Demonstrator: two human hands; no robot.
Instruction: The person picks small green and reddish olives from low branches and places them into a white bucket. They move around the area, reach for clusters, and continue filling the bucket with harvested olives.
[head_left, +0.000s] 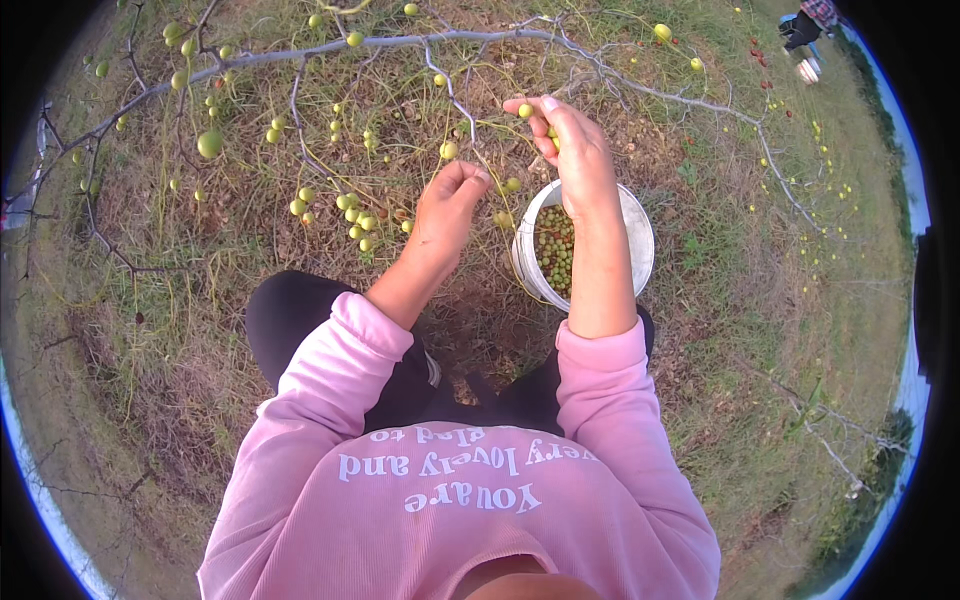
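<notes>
My left hand (444, 214) pinches a thin twig that hangs from a grey side shoot (454, 96). Just above its knuckles is a yellow-green jujube (448, 150). My right hand (581, 154) is raised over a white bucket (637, 236), fingers curled around jujubes. One jujube (526, 110) shows by its fingertips and another (553, 132) nearer the palm. Green and reddish-brown jujubes (553, 247) lie inside the bucket, partly hidden by my right forearm. Between the two hands more fruit (512, 184) hangs on slender stems.
A long thorny branch (322, 49) arches across the far side. Clusters of jujubes (352, 214) hang to the left, and small fruits (821, 150) dot the right. Far off at upper right is another person (814, 22) beside a white bucket (808, 71). Dry grass (225, 247) covers the ground.
</notes>
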